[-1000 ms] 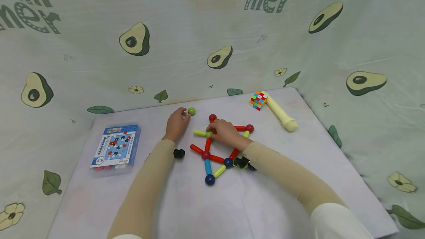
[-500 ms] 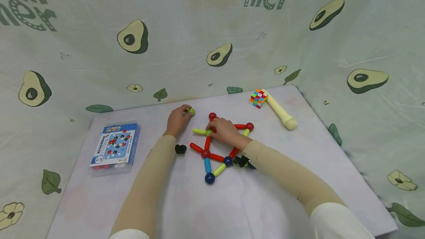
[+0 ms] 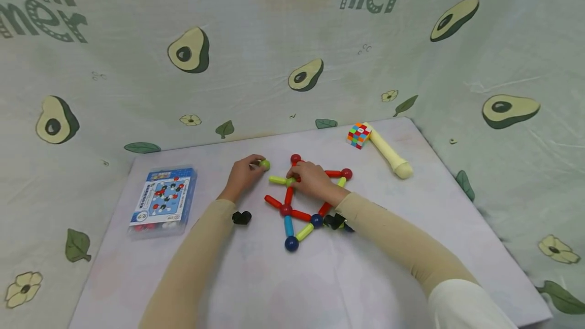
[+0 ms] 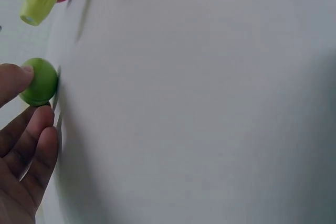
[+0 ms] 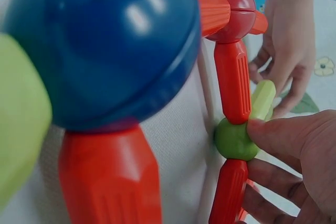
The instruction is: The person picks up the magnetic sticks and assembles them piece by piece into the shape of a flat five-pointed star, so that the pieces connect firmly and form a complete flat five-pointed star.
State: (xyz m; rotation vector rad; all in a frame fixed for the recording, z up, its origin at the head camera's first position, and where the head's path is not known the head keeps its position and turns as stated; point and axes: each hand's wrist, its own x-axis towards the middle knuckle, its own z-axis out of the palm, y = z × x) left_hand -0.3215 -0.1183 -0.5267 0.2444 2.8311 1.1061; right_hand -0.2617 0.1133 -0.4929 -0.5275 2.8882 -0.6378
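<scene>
Between thumb and fingers my left hand [image 3: 243, 176] pinches a loose green ball [image 4: 41, 82], low over the table, left of a ball-and-stick model. In the right wrist view, my right hand [image 5: 310, 156] holds the model's own green ball [image 5: 234, 139], thumb on one side and fingers beside the red rod below. A yellow-green rod [image 3: 277, 179] sticks out from that ball toward the left hand. The model's red rods [image 3: 289, 196], red ball [image 3: 286, 209], blue rod [image 3: 288, 226] and dark blue balls [image 3: 291, 243] lie joined on the table. My right sleeve hides part of it.
On the left lies a clear plastic box [image 3: 163, 201] with a blue printed card. A colourful puzzle cube [image 3: 358, 135] and a pale yellow stick [image 3: 390, 152] lie at the back right. Behind the table [image 3: 292, 288] hangs a cloth [image 3: 256, 24] with avocado prints.
My left hand has reached the loose green ball, taken it between its fingers and brought it toward me, nearer the yellow-green rod. My right hand stays on the model.
</scene>
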